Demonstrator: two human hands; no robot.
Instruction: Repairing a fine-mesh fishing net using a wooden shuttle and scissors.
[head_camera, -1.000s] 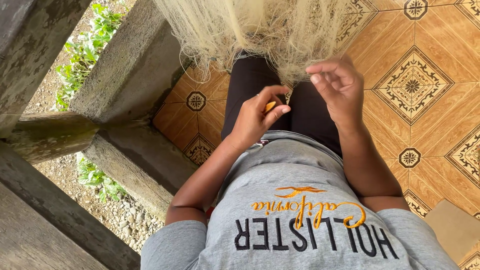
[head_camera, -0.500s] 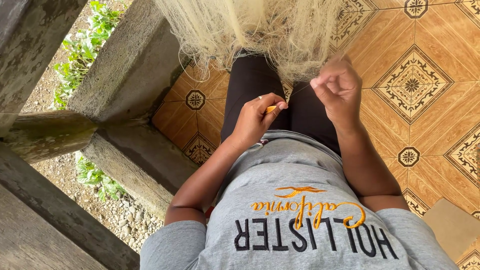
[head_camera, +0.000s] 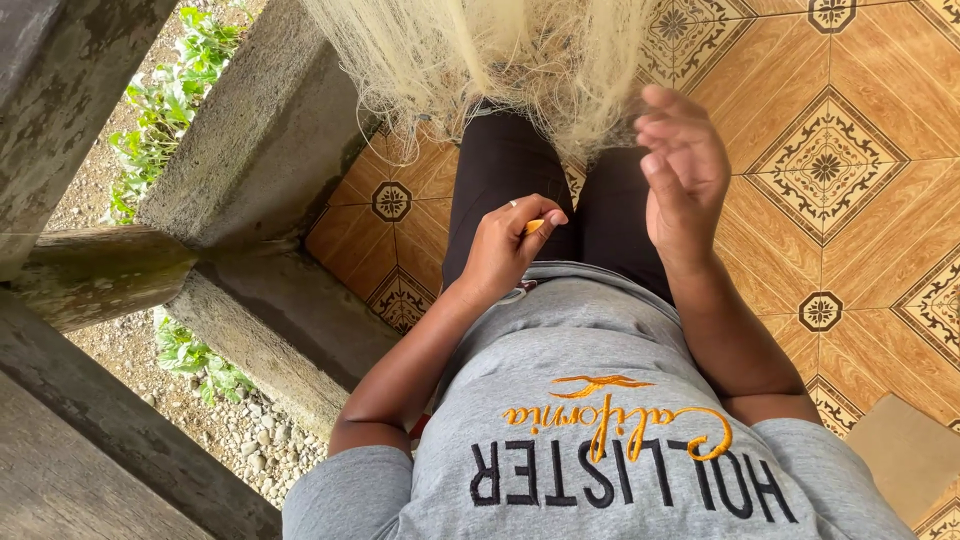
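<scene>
My left hand (head_camera: 510, 250) rests on my lap over black trousers (head_camera: 510, 170), pinching a small yellow-orange tool (head_camera: 534, 227) between thumb and fingers. My right hand (head_camera: 682, 170) is raised over my right thigh, its fingers loosely curved and apart, with nothing visible in it. A pale, fine-meshed net (head_camera: 500, 60) hangs in a bunch over my knees, just beyond both hands. The right hand's fingertips are close to the net's lower right edge; whether they touch a strand cannot be made out.
Orange patterned floor tiles (head_camera: 830, 170) spread to the right. Weathered concrete railing beams (head_camera: 260, 150) run along the left, with gravel and green plants (head_camera: 170, 110) outside. A tan cardboard piece (head_camera: 905, 450) lies at the lower right.
My right hand has lifted away from the net's edge and moved right, its fingers loosening. My left hand has stayed in the lap with the yellow-orange tool.
</scene>
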